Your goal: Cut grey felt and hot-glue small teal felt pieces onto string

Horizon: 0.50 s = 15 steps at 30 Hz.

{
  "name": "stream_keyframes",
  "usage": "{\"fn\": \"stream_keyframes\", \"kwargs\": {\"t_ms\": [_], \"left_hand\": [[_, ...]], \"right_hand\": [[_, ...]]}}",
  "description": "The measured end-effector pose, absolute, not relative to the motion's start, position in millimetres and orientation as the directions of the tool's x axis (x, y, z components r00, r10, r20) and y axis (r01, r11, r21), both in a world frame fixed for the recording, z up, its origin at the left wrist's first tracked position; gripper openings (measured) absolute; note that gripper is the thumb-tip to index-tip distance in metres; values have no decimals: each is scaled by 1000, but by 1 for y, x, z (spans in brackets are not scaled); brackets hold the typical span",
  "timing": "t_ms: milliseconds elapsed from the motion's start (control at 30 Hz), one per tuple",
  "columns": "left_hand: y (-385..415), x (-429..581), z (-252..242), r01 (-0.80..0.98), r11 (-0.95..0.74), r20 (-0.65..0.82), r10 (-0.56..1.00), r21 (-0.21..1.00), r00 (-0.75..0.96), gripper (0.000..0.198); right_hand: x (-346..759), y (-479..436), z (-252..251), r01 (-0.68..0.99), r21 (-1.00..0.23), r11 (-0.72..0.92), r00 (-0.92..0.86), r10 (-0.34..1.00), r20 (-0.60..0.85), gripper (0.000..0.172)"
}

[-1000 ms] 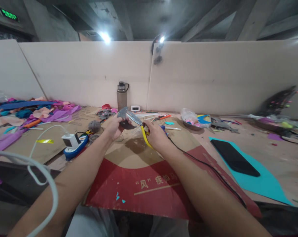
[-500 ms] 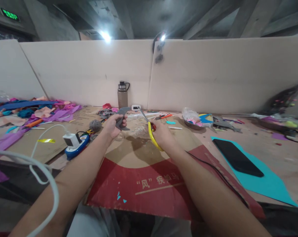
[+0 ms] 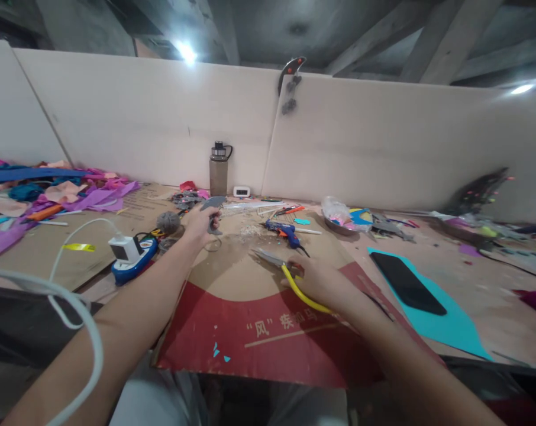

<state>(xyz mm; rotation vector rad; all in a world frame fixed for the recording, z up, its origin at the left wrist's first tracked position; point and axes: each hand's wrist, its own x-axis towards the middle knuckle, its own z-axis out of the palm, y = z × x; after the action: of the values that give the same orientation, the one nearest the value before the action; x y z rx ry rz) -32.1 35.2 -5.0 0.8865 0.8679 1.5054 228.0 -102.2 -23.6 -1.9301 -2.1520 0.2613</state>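
Note:
My left hand (image 3: 202,225) is closed on a curved grey piece (image 3: 215,204) that looks like felt or thin foam, held over the back left of the cardboard sheet (image 3: 232,284). In my right hand (image 3: 310,275) are scissors with yellow handles (image 3: 300,291), low over the board, their blades (image 3: 268,257) pointing left. Beyond the blades lies a blue glue gun (image 3: 286,231). A ball of grey yarn (image 3: 168,222) sits left of my left hand.
A blue-and-white power strip (image 3: 137,263) with a charger and white cable (image 3: 94,343) is at left. A bottle (image 3: 218,171) stands by the partition. A black phone (image 3: 407,281) lies on turquoise sheet (image 3: 463,340); a bowl (image 3: 343,225) holds scraps.
My right hand has drawn the scissors toward me and to the right, down near the board, uncovering the glue gun. My left hand has shifted slightly left, still holding the grey piece.

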Motion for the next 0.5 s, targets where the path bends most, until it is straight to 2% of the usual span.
{"fn": "stream_keyframes", "kwargs": {"t_ms": [67,133,267,367,500], "left_hand": [[36,-29,-6,-412,-114,84,992,904,-89,9],[40,-27,-2,-413,-88,51,994,907,-98,9],[49,-21,12,-402,-47,-2,993,914,-120,9],[54,-19,15,-391,-59,28,996,919,-87,11],[58,-24,1,-415,-82,25,990,906,-140,10]], "right_hand": [[238,-107,-17,967,-234,101,-95,995,35,32],[243,-112,-8,963,-217,161,-158,987,29,26],[231,-121,-2,897,-320,305,-312,950,32,24],[211,-123,-5,841,-377,388,-391,918,71,27],[195,-122,-3,787,-326,523,-520,848,105,43]]}}
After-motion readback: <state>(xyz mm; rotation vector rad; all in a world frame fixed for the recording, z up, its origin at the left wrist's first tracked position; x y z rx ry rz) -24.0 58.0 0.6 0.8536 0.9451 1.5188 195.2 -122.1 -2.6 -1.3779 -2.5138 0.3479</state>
